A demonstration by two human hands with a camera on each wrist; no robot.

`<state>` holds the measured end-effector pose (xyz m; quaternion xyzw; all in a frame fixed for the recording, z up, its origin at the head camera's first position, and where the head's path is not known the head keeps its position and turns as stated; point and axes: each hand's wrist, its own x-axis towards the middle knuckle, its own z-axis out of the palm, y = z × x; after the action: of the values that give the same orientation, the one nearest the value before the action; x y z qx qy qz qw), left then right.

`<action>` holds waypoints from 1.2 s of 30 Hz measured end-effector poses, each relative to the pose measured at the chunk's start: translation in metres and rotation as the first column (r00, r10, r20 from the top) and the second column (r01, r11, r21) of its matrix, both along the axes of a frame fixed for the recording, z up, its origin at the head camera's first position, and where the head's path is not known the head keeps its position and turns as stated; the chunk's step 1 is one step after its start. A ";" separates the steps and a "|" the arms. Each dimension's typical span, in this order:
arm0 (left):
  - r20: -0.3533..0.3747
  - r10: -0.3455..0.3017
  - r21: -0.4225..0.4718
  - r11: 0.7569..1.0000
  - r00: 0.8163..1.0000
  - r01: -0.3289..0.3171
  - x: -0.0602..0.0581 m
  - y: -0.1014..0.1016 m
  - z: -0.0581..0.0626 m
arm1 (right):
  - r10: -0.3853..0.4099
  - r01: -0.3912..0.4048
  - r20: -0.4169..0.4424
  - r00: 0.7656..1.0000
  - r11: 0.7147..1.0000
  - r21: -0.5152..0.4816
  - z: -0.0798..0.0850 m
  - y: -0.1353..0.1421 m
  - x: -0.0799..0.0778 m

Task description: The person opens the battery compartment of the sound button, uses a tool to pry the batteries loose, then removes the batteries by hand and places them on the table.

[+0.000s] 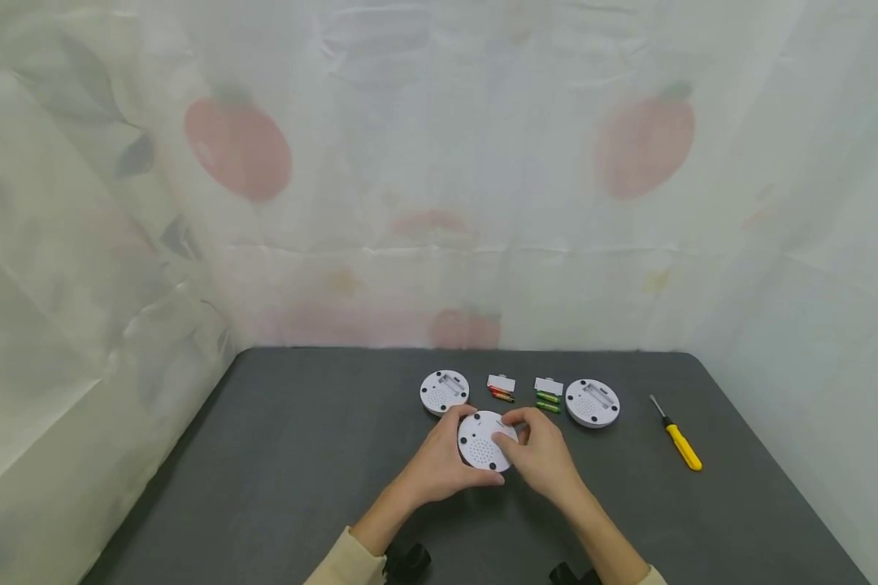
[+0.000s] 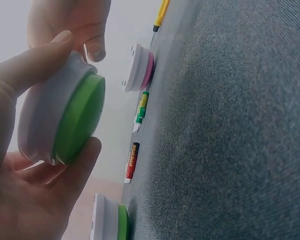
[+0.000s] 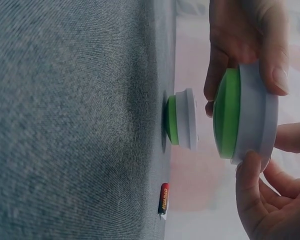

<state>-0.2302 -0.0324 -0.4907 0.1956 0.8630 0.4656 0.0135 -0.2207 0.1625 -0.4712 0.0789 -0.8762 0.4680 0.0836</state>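
My left hand [image 1: 439, 463] grips a round white device [image 1: 483, 443] by its side, thumb and fingers spread around the rim. Its white face, with speaker holes and dark round feet, is turned up toward the head camera. The wrist views show a green domed part [image 2: 81, 120] on its underside. My right hand [image 1: 545, 455] pinches the same device at its right edge, with the thumb [image 1: 505, 443] over the white face and a finger at the far rim. In the right wrist view the device is held above the grey table.
Behind lie two similar devices, one green-bottomed [image 1: 444, 392] and one pink-bottomed [image 1: 592, 403], with open battery slots. Between them are white battery covers [image 1: 501, 383], red-black batteries [image 1: 502, 396] and green batteries [image 1: 548, 406]. A yellow-handled screwdriver [image 1: 683, 446] lies right on the grey table [image 1: 300, 471].
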 end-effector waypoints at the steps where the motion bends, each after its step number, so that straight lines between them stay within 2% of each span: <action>1: 0.000 -0.001 0.001 1.000 1.000 0.001 0.000 0.000 0.000 | 0.003 -0.003 0.001 1.000 1.000 -0.001 0.000 0.000 0.000; 7: -0.001 0.002 -0.004 1.000 1.000 -0.002 0.001 0.000 0.001 | 0.019 -0.018 0.004 1.000 1.000 -0.023 -0.001 -0.001 0.001; 15: -0.013 -0.029 -0.026 0.999 1.000 0.028 0.002 0.000 0.000 | -0.012 0.017 0.086 0.996 0.998 -0.054 -0.003 0.000 -0.003; 25: -0.019 -0.035 -0.039 0.999 0.999 0.035 0.002 0.000 0.000 | 0.012 0.005 0.149 0.989 0.994 -0.112 -0.005 0.001 -0.005; 32: -0.015 -0.031 -0.055 0.998 0.999 0.030 0.002 0.001 -0.001 | 0.036 0.006 0.201 0.979 0.979 -0.204 -0.010 0.004 -0.008; 36: -0.015 -0.029 -0.059 0.998 0.999 0.028 0.000 0.000 -0.001 | 0.031 0.004 0.196 0.980 0.984 -0.178 -0.011 0.003 -0.010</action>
<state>-0.2299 -0.0323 -0.4921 0.2110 0.8735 0.4383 0.0188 -0.2311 0.1660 -0.4826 0.0302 -0.8345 0.5502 -0.0007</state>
